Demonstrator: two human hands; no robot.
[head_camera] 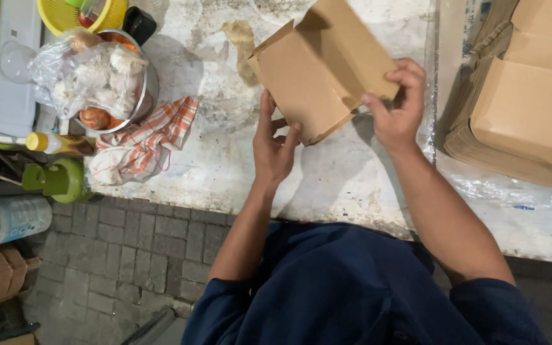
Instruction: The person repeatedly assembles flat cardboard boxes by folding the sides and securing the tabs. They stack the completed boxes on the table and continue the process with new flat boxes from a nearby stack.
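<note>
A small brown cardboard box (321,67), partly folded into shape, is held tilted just above the middle of a worn, stained white bench (225,160). Its long axis runs diagonally, from the near left corner up toward the far right, and an open flap sticks out at the far left end. The right hand (398,105) is curled over the box's right edge, thumb under and fingers on top, pinching the cardboard at that end. The left hand (275,150) sits at the box's near left corner, fingers mostly straight and spread a little, fingertips pressed against the lower edge rather than wrapped around it. So the box lies between the two hands, slightly farther away than both, with the right hand carrying the grip and the left hand steadying the near corner. To the right on the bench, well apart from the hands, lies a stack of flat cardboard sheets (525,108) on clear plastic. To the far left sit a metal bowl (145,96) holding a clear bag of food (91,76), with an orange checked cloth (145,144) beside it, a yellow basket (81,16) beyond, and a small yellow-capped bottle (55,143) at the bench's left edge.
</note>
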